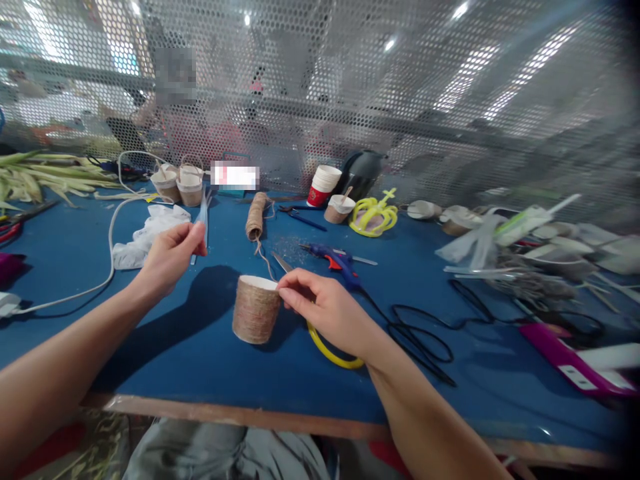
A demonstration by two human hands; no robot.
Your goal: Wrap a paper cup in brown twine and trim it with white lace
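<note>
A paper cup wrapped in brown twine [256, 312] stands upright near the front of the table, its white inside showing at the top. My right hand [325, 310] is closed in a pinch at the cup's right rim. From a twine roll [256, 217] behind, a loose strand runs down towards that rim. Scissors with yellow handles [337, 357] lie partly under my right hand. My left hand [173, 257] is raised left of the cup, thumb and fingers pressed together; whatever they pinch is too small to make out. Clear glue sticks [204, 223] show just behind it.
A blue glue gun [335, 260] with a black cord lies right of centre. White crumpled cloth [150, 233], small cups [190, 187], a yellow crown-like piece [374, 217] and a purple power strip [575, 363] are around. A perforated metal screen [425, 113] stands behind the table.
</note>
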